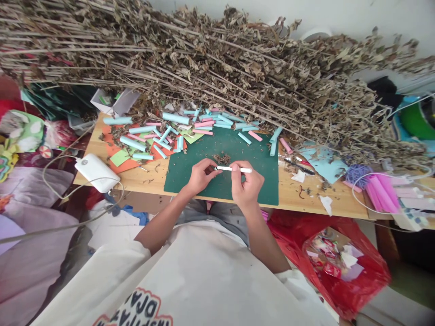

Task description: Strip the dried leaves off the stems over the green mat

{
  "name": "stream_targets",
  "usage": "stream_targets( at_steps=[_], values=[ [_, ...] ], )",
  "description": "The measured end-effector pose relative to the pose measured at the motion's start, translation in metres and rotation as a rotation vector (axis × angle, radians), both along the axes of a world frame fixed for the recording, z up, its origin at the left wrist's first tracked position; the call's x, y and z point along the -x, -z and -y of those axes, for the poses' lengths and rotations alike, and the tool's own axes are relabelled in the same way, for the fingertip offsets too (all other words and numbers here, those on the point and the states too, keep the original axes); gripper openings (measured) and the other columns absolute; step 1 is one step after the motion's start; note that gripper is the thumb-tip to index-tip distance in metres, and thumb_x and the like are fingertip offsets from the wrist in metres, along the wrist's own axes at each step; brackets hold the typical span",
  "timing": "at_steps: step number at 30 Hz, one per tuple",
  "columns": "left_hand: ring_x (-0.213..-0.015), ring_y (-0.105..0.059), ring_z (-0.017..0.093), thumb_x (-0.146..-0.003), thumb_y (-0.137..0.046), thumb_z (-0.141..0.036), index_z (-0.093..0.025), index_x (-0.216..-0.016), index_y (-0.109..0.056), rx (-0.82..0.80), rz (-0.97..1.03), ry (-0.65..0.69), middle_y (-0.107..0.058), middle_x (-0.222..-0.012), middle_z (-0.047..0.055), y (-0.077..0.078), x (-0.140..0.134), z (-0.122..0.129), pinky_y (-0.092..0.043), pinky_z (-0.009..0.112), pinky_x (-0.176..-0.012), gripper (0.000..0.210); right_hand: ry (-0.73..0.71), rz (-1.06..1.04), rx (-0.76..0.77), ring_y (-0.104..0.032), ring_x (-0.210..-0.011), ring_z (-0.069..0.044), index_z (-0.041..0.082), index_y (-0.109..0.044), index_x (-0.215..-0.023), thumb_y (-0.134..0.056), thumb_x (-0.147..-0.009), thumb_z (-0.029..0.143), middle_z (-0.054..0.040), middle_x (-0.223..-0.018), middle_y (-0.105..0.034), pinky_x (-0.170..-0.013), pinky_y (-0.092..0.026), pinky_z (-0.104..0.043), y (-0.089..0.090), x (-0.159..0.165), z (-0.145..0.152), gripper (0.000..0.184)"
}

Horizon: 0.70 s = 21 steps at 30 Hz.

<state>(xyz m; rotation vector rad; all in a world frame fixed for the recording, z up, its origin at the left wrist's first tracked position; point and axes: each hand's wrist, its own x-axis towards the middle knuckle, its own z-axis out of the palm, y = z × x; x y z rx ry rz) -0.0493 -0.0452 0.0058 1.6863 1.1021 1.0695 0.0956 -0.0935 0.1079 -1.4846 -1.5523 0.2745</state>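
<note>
evidently the white pen-like stick (224, 168) lay level above the green cutting mat (190, 156), between the two hands; the right hand (248, 183) had it pinched between thumb and fingers, one end jutting out rightward; the left hand (201, 176) had thumb and forefinger brought together at the stick's dark end, though whether they gripped it or something tiny beside it could not be told; the step in hand seemed to be close fingertip work at that end, and the next move probably called for a firm right pinch and careful alignment; just beyond sat a small heap of dried leaf crumbs (222, 158); farther off lay blue paper tubes (176, 118), pink paper tubes (204, 123) and, behind them, dried leafy stalks (217, 68).
</note>
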Motion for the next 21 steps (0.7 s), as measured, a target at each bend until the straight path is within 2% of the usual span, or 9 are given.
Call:
stream_targets(
  at_steps=[5, 14, 18, 21],
  values=[
    [-0.060, -0.055, 0.009, -0.082, -0.069, -0.041, -0.017, -0.086, -0.062, -0.021, -0.014, 0.020, -0.060, -0.078, 0.000, -0.001, 0.000, 0.000, -0.046, 0.021, -0.057, 0.026, -0.012, 0.041, 0.042, -0.047, -0.050, -0.009, 0.019, -0.062, -0.080, -0.046, -0.095, 0.031, 0.0014, -0.062, -0.059, -0.056, -0.037, -0.022, -0.004, 0.002, -0.005, 0.025],
    [-0.071, -0.058, 0.012, -0.088, -0.062, -0.038, -0.016, -0.087, -0.069, -0.134, 0.002, 0.037, -0.066, -0.084, 0.006, 0.000, -0.001, -0.002, -0.047, 0.023, -0.062, 0.024, -0.170, 0.150, 0.076, -0.046, -0.052, -0.011, 0.020, -0.060, -0.077, -0.046, -0.095, 0.031, 0.0016, -0.058, -0.054, -0.056, -0.033, -0.023, -0.014, 0.006, -0.015, 0.025],
    [-0.068, -0.056, 0.011, -0.086, -0.065, -0.042, -0.016, -0.089, -0.070, -0.100, 0.009, 0.046, -0.065, -0.088, 0.007, 0.001, 0.000, -0.002, -0.046, 0.023, -0.061, 0.027, -0.138, 0.111, 0.123, -0.046, -0.051, -0.011, 0.020, -0.061, -0.079, -0.045, -0.095, 0.033, 0.0013, -0.060, -0.057, -0.055, -0.033, -0.023, -0.017, -0.002, -0.020, 0.026],
    [-0.063, -0.054, 0.010, -0.085, -0.066, -0.042, -0.015, -0.089, -0.069, -0.077, 0.017, 0.066, -0.064, -0.089, 0.006, 0.000, -0.001, -0.002, -0.045, 0.022, -0.058, 0.027, -0.097, 0.071, 0.146, -0.045, -0.049, -0.010, 0.020, -0.061, -0.077, -0.047, -0.095, 0.033, 0.0026, -0.056, -0.054, -0.055, -0.033, -0.024, -0.016, -0.009, -0.023, 0.027]
  ],
)
